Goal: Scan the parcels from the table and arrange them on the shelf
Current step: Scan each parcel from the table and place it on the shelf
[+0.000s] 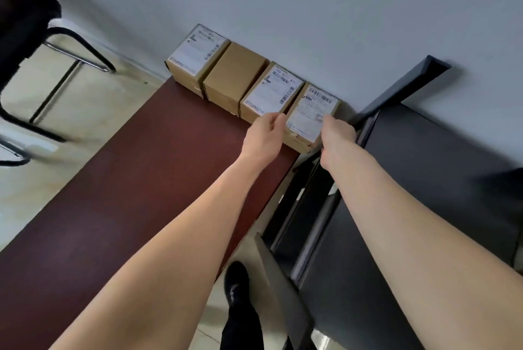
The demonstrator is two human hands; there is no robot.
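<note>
Cardboard parcels were lined up against the wall (pixel 311 9) on the reddish-brown table (pixel 135 185); the rightmost parcel (pixel 310 116) was gripped between the left hand (pixel 264 135) and right hand (pixel 336 134).

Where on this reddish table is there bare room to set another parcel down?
The table is bare from the parcel row forward to its near end, under the left hand. The strip along the wall is crowded: four boxes side by side, the rightmost box held between both hands, the right hand beside the dark shelf unit.
</note>
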